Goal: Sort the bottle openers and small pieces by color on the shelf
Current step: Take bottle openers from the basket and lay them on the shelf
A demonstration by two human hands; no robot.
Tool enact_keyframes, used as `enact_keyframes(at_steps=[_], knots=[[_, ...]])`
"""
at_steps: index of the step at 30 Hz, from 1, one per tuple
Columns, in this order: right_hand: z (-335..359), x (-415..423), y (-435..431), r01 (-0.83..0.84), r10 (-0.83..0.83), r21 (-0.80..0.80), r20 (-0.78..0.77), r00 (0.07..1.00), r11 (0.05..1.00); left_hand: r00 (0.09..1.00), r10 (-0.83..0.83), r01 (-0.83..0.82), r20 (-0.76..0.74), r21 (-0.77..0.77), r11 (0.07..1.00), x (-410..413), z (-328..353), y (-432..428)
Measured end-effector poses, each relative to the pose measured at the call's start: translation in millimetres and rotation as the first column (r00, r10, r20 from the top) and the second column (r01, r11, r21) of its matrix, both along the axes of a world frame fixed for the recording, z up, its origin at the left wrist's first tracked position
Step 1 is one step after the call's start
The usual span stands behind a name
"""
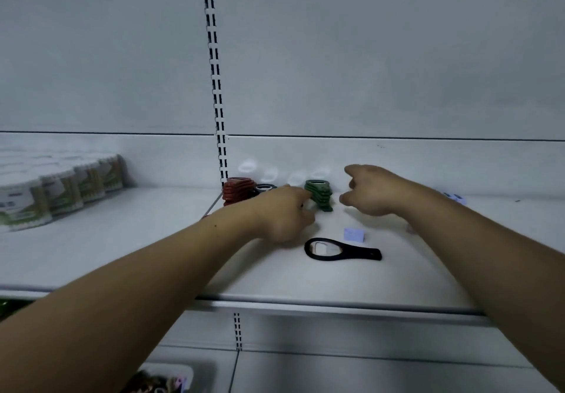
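A stack of green bottle openers [319, 192] stands on the white shelf [122, 239] near the back wall. My left hand [284, 212] has curled fingers and pinches the stack's left side between thumb and forefinger. My right hand [373, 192] hovers just right of the stack with loosely spread fingers, holding nothing. A red stack [238, 191] and a black stack [264, 188] stand to the left, the black one partly hidden by my left hand. A single black opener [339, 250] lies flat in front, beside a small pale purple piece [353, 235]. Several white openers [270, 174] lie at the back.
Packs of cotton swabs [61, 191] fill the left shelf section. More small pale pieces [455, 198] lie at the right, behind my right forearm. A slotted upright [217, 87] divides the back wall. A bin with mixed items [165, 380] sits below the shelf edge.
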State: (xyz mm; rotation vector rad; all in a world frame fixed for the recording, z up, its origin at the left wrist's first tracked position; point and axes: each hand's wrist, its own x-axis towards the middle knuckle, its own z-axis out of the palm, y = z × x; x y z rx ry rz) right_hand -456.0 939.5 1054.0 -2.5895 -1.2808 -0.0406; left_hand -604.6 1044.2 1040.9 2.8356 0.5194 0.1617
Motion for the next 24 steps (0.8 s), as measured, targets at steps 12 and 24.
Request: enact_keyframes(at_steps=[12, 24], knots=[[-15.3, -14.3, -66.0, -0.244, 0.240, -0.052, -0.069, 0.968, 0.969, 0.993, -0.106, 0.106, -0.047, -0.014, 0.994, -28.2, -5.3, -38.3], [-18.9, 50.5, -150.3, -0.009, 0.010, 0.014, -0.058, 0.998, 1.000, 0.983, -0.181, 0.180, 0.010, 0.061, 0.982, 46.2, -1.0, -91.0]])
